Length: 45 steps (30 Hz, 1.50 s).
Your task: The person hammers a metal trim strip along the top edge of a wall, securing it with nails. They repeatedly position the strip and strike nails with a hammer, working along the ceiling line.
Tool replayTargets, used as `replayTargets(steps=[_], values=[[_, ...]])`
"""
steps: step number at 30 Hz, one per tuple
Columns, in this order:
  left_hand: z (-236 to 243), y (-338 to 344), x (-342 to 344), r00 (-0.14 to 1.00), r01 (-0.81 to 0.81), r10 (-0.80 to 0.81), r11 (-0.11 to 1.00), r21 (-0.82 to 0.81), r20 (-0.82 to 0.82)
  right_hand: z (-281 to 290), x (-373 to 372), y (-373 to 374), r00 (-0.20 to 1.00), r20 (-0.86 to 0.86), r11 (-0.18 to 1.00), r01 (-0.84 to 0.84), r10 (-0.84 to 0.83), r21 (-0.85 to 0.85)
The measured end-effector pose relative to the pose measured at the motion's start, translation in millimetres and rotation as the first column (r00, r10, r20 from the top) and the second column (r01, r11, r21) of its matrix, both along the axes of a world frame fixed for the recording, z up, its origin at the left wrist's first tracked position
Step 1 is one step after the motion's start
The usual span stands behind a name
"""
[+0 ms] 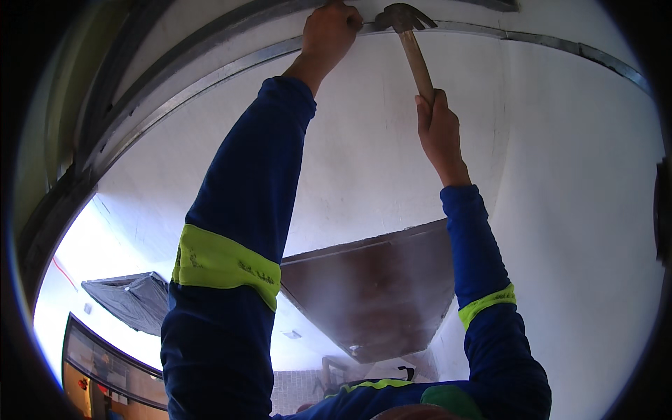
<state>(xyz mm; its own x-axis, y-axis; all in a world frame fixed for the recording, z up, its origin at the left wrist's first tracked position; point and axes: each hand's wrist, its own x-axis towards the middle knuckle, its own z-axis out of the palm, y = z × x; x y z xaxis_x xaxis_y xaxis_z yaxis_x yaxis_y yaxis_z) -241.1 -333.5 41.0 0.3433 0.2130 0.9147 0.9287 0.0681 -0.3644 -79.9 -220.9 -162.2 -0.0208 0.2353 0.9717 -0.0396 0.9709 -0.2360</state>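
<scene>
My right hand (441,136), raised overhead, is wrapped round the lower wooden handle of a claw hammer (418,66). The hammer's dark metal head is up against a thin metal strip (483,29) that runs along the top of the white wall. Just left of that head, my left hand (329,35) is closed in a fist by the same strip. Whatever its fingers pinch, if anything, is hidden or too small to name. Both arms wear blue sleeves with yellow-green bands.
Dark metal frame members (175,59) curve across the upper left. A large brown panel (371,287) stands out below the hammer, between my arms. At lower left are a dark sagging cloth (133,301) and a dark-framed glazed opening (108,367). White wall (574,210) lies to the right.
</scene>
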Motion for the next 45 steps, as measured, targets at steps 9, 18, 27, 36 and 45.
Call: replayTargets(steps=[9, 18, 27, 36, 45], values=[[-0.1, 3.5, -3.4, 0.999, -0.039, 0.039, 0.999, 0.010, 0.000, -2.8, -2.0, -17.3, 0.996, -0.026, 0.996, -0.081, 0.080, -0.033], [0.8, 4.4, -5.6, 1.000, -0.022, 0.022, 1.000, 0.002, 0.013, -4.0, -9.3, -22.4, 0.992, -0.066, 0.994, -0.107, 0.105, -0.025], [-0.3, 3.3, -1.6, 0.998, -0.033, 0.032, 0.999, 0.004, 0.050, -6.3, -6.6, -24.7, 0.996, -0.043, 0.996, -0.083, 0.081, -0.032], [0.0, 2.5, -0.1, 0.999, -0.029, 0.028, 1.000, 0.011, 0.034, -2.3, -4.8, -23.6, 0.998, 0.003, 0.998, -0.057, 0.057, -0.037], [0.6, 4.6, 0.2, 0.993, -0.105, 0.104, 0.994, 0.019, 0.063, -0.9, 0.5, -25.5, 0.997, 0.034, 0.996, -0.072, 0.074, -0.049]])
